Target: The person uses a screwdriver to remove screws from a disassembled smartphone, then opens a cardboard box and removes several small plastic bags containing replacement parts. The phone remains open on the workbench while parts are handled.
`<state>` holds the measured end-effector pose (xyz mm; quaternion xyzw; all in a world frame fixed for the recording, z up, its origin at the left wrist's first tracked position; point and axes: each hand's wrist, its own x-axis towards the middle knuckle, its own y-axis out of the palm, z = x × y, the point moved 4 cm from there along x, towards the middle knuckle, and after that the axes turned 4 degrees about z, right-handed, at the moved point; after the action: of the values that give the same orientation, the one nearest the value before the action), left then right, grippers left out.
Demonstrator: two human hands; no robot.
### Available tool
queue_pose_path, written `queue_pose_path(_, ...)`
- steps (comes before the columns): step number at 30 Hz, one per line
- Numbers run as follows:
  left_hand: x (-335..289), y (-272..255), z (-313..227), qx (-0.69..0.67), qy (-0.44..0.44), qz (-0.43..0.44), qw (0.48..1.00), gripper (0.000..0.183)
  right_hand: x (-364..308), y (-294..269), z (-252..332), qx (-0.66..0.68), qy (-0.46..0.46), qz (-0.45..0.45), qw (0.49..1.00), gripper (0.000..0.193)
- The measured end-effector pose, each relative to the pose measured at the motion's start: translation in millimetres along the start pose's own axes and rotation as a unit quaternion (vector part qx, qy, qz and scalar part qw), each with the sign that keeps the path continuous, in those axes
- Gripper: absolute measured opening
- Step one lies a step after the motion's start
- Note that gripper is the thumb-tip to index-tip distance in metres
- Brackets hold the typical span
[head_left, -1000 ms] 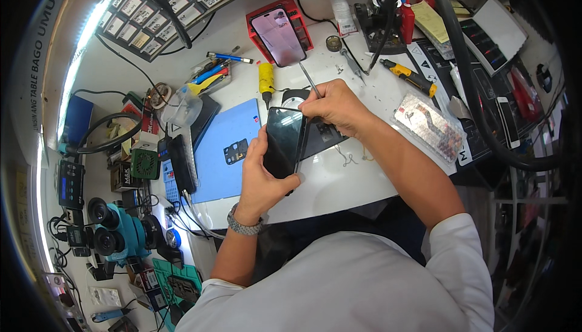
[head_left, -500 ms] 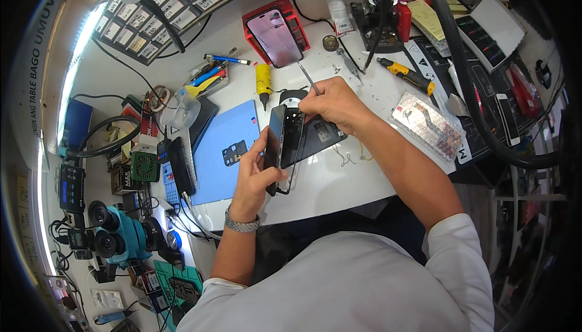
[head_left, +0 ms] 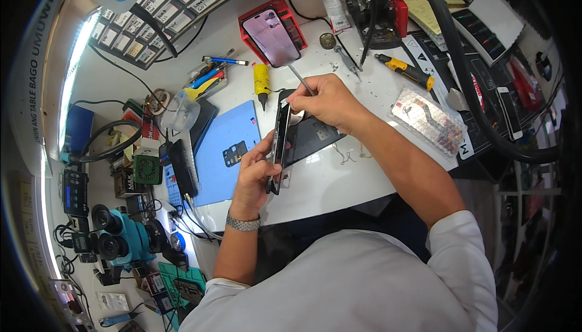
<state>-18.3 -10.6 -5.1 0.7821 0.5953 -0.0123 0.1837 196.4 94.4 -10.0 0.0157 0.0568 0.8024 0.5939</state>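
A dark, slim phone (head_left: 281,141) is held up off the bench and turned nearly edge-on. My left hand (head_left: 254,177) grips its lower part, thumb on one side and fingers on the other. At its top end, my right hand (head_left: 327,99) is closed around a slender grey metal tool (head_left: 301,80), whose rear end points away from me. The tool's working tip is hidden by the fingers and the phone. Beneath the phone, a dark flat panel (head_left: 315,142) lies on the white table. A small dark phone part (head_left: 235,153) rests on the blue mat (head_left: 224,174).
Another phone with a lit screen (head_left: 273,38) leans on a red stand (head_left: 295,29) at the back. A yellow bottle (head_left: 261,80) and a yellow-black screwdriver (head_left: 405,71) are nearby. A teal microscope (head_left: 124,238) stands at left; a thick black hose (head_left: 464,83) arches at right.
The phone has turned from showing its face to nearly edge-on. My right hand, with the tool, has moved slightly left along the phone's top end.
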Motion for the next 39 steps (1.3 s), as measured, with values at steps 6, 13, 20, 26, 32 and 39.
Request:
queue_pose_path(6, 5, -5, 6, -0.129, -0.026, 0.091, 0.987, 0.077, -4, 7, 9, 0.028, -0.036, 0.059, 0.997, 0.021)
queue_pose_path(13, 17, -2, 5, -0.292, -0.070, 0.176, 0.937, 0.080, -4, 5, 6, -0.043, -0.055, 0.029, 0.997, 0.025)
queue_pose_path(20, 30, 7, -5, -0.189, -0.070, 0.141, 0.969, 0.079, -3, 0, 3, -0.081, -0.036, -0.013, 0.996, 0.024)
queue_pose_path(26, 45, 15, -24, -0.132, -0.077, 0.137, 0.979, 0.066, 0, -6, -2, -0.047, -0.015, -0.043, 0.998, 0.026)
queue_pose_path(32, 55, 3, -25, -0.114, -0.011, 0.074, 0.991, 0.044, 5, -3, -9, 0.127, 0.084, -0.058, 0.987, 0.027)
queue_pose_path(39, 52, -16, -17, -0.115, -0.025, -0.004, 0.993, 0.024, 3, 10, -19, 0.180, 0.094, 0.004, 0.979, 0.026)
